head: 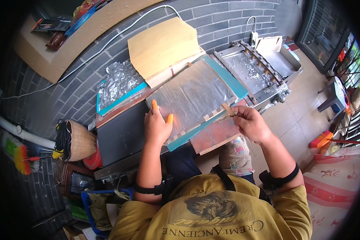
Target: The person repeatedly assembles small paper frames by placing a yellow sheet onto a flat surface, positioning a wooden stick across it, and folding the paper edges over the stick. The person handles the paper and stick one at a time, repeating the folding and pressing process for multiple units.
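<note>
My left hand point(156, 124) rests at the left edge of a thin silvery foil sheet point(195, 93), with orange finger cots on two spread fingertips. Whether its other fingers grip the edge is hidden. A narrow flat wooden stick point(227, 108) is pinched between the thumb and fingers of my right hand point(252, 123), its tip by the sheet's lower right corner. The wrinkled sheet lies over a turquoise board point(228, 78). Small pale tabs show along its near edge. Reddish worn boards point(214, 135) stick out below, towards my knees.
Crumpled foil point(121, 79) fills a turquoise-edged tray at the left. Behind the sheet lies a paper stack with a raised yellowish cover point(165, 48). A metal frame with foil scraps point(249, 72) stands right. A woven basket point(81, 141) holds black cord; a grey stool point(333, 96) is on the floor.
</note>
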{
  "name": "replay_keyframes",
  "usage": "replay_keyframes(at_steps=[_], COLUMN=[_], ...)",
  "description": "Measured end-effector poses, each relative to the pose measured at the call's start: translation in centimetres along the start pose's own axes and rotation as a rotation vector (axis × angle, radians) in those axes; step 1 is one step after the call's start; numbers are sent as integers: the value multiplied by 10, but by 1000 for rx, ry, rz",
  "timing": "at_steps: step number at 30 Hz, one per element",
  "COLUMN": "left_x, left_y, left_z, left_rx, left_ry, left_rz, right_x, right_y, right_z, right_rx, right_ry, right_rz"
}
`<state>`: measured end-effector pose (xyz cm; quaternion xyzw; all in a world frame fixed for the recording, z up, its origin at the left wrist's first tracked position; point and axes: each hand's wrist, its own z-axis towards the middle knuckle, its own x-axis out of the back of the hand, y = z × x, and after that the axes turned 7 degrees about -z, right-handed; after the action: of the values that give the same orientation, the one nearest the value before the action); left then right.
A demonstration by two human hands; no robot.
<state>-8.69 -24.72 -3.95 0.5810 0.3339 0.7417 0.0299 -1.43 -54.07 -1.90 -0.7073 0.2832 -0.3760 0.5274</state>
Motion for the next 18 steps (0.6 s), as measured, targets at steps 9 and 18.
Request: replay_keyframes(at_steps=[9, 18], left_x=[-1, 21], left_y=[-3, 11], left_z=[1, 10], left_rx=[-4, -114], left_ry=[1, 51], left_rz=[-4, 0], right_x=[18, 28], right_y=[7, 4], right_z=[5, 3], right_rx=[27, 16], right_ry=[71, 81], right_rz=[-79, -74])
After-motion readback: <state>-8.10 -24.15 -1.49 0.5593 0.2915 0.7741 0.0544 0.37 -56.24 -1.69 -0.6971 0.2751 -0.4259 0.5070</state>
